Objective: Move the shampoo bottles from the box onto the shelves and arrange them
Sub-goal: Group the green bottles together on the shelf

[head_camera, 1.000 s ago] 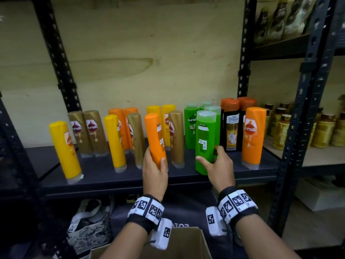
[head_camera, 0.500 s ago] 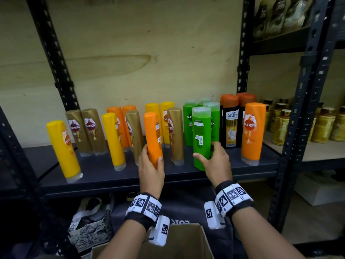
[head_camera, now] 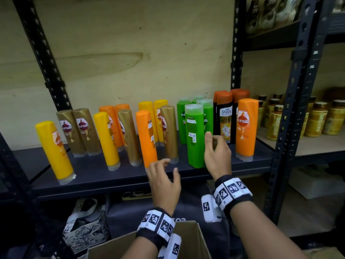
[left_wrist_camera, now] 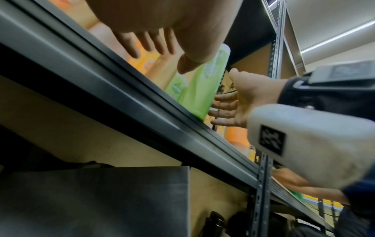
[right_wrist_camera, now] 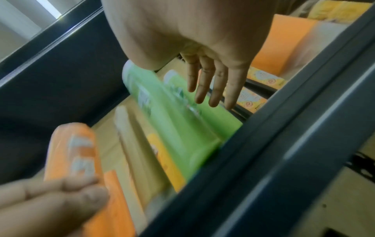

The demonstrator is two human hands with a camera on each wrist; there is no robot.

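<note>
Several shampoo bottles stand cap-down on the dark shelf (head_camera: 97, 176): yellow, gold, orange, green and black ones. An orange bottle (head_camera: 146, 137) stands near the front edge, and my left hand (head_camera: 164, 176) hovers just below it with fingers spread, holding nothing. A green bottle (head_camera: 195, 136) stands upright to its right. My right hand (head_camera: 214, 148) is beside that bottle with fingers straight and apart from it, as the left wrist view shows (left_wrist_camera: 227, 105). The cardboard box (head_camera: 188, 238) sits below my wrists; its inside is hidden.
Black perforated uprights (head_camera: 291, 116) frame the bay. Amber jars (head_camera: 315, 120) fill the neighbouring shelf on the right. A patterned bag (head_camera: 84, 227) and a dark bag (head_camera: 127, 212) sit under the shelf. Bare shelf surface lies at the front left.
Both hands have let go: the left released the orange bottle and the right the green bottle. Both bottles now stand free on the shelf, and the hands have drawn back a little.
</note>
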